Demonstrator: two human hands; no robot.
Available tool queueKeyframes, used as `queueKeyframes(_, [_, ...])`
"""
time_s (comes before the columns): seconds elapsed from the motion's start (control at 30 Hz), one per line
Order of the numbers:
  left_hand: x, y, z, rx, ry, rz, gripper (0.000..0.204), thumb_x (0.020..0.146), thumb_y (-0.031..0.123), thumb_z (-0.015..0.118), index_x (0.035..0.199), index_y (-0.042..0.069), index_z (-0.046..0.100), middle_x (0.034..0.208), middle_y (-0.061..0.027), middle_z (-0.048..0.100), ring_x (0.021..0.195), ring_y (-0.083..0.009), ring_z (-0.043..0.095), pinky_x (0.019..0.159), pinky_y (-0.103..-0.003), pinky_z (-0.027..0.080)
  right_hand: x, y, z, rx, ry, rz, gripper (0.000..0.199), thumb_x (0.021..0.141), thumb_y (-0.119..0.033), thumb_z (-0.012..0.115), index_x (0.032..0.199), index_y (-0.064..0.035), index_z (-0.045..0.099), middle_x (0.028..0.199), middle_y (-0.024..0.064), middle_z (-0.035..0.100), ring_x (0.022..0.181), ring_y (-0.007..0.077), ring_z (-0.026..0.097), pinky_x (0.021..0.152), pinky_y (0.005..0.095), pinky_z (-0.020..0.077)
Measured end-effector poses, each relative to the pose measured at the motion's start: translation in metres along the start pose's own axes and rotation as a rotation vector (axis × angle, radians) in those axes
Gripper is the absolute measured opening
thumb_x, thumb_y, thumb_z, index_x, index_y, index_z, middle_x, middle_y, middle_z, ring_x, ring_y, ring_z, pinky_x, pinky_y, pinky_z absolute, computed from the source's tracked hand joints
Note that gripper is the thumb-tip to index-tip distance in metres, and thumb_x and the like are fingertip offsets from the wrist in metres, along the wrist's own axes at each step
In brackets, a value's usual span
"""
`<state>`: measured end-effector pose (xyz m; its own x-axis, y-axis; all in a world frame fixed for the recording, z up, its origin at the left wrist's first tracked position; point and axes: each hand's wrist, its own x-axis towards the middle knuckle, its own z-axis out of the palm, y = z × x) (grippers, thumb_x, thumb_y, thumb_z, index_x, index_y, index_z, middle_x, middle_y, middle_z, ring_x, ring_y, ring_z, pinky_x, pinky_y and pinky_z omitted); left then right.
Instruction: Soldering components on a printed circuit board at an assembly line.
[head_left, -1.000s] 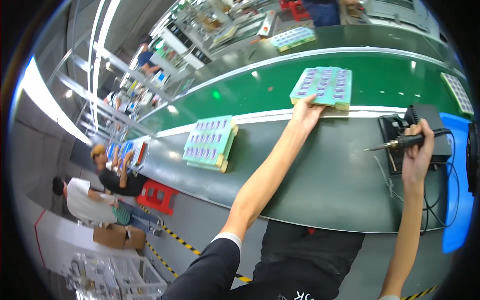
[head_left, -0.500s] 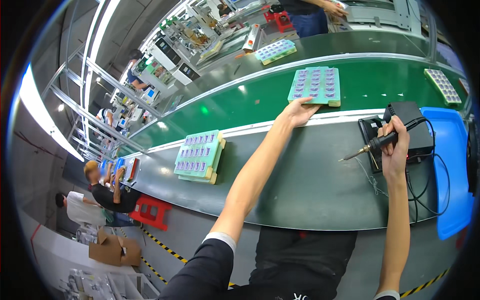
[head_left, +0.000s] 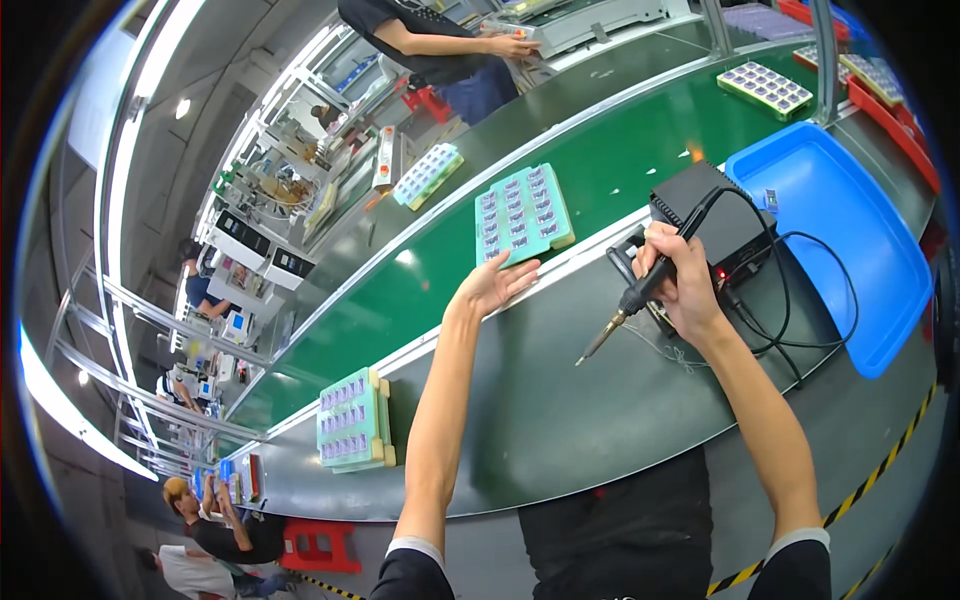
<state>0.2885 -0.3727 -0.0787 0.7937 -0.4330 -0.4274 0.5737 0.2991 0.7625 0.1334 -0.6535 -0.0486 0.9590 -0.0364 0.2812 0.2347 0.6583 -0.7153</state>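
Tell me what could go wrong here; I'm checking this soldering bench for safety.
The right hand holds the soldering iron tip-down above the grey table, pointing toward the left forearm; a slip could burn it. The left hand reaches for the green tray on the conveyor belt and may only nudge it at full stretch. The iron's black cable loops loosely beside the blue bin and could snag.

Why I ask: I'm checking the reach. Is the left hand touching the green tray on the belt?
Cannot tell. In the head view the left hand's fingertips meet the near edge of the green tray, with no plain gap or contact.
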Motion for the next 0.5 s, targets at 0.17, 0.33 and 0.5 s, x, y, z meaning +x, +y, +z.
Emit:
queueKeyframes(0.17, [0.005, 0.018, -0.029, -0.226, -0.054, -0.138, 0.055, 0.092, 0.020, 0.056, 0.127, -0.015, 0.033, 0.127, -0.0271, 0.044, 0.121, -0.0315, 0.046, 0.100, -0.031, 0.046, 0.001, 0.004, 0.010, -0.058, 0.058, 0.011, 0.026, 0.088, -0.022, 0.051, 0.066, -0.0070, 0.052, 0.055, -0.0026, 0.045, 0.040, 0.0025, 0.029, 0.039, 0.0199, 0.0239])
queueKeyframes(0.33, [0.005, 0.019, -0.008, -0.337, -0.008, -0.088, 0.049, 0.095, 0.019, 0.050, 0.129, -0.011, 0.030, 0.126, -0.0335, 0.042, 0.115, -0.0413, 0.049, 0.092, -0.042, 0.052, 0.005, 0.003, 0.007, -0.033, -0.018, 0.036, 0.030, 0.089, -0.022, 0.051, 0.065, -0.0049, 0.053, 0.052, -0.0035, 0.042, 0.038, 0.0021, 0.029, 0.039, 0.0190, 0.0247])
queueKeyframes(0.5, [0.022, -0.008, 0.013, -0.325, 0.232, 0.157, 0.043, 0.095, 0.017, 0.049, 0.126, -0.008, 0.034, 0.125, -0.0329, 0.043, 0.115, -0.0428, 0.049, 0.093, -0.044, 0.052, 0.004, 0.008, 0.003, -0.049, -0.003, 0.043, 0.030, 0.090, -0.020, 0.050, 0.065, -0.0043, 0.054, 0.052, -0.0023, 0.044, 0.038, 0.0022, 0.030, 0.038, 0.0192, 0.0256])
